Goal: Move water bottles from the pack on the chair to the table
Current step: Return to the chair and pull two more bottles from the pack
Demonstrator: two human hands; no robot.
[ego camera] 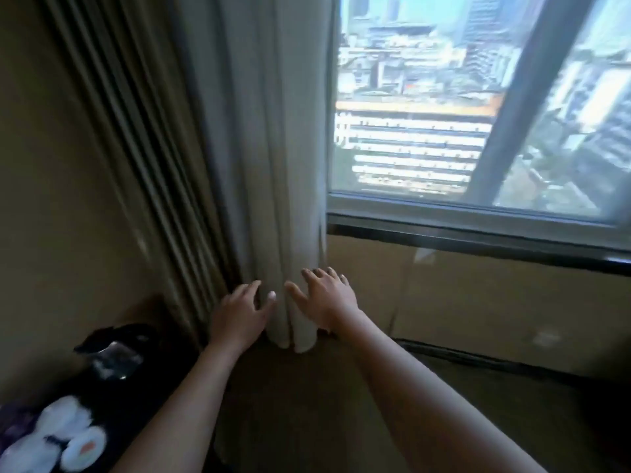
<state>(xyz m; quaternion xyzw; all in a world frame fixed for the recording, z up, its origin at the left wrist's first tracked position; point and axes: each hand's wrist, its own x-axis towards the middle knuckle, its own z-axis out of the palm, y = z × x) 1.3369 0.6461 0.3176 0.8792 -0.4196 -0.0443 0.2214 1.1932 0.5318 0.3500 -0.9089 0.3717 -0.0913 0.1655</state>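
No water bottles, no pack, no chair and no desk are showing anywhere in this view, so I cannot tell which way the bottles are lying from the fingers, or which hand is nearer to them. That is the one thing the next move is hanging on, and the picture is not giving it. My guess is that the head has to be turning first, away from the glass and into the room, before any reaching makes sense.

Both hands are reaching forward with nothing in them. The left hand (240,310) is spreading its fingers (271,295) wide open and is sitting just beside the bottom of the pale curtain (266,165), maybe touching its fold. The right hand (324,298) is open too, fingers fanned out, on the other side of the same fold. The curtain is hanging between the two hands. I cannot tell if either hand is really pressing on the cloth.

Behind the curtain a window (478,107) is showing tall buildings far below. Under the window a brown wall panel (478,295) is running along. Down in the lower left corner a dark bag (112,356) with something shiny on it is lying, and next to it a dark cloth with white round shapes (65,435) is blurry. None of these is looking like a bottle pack.
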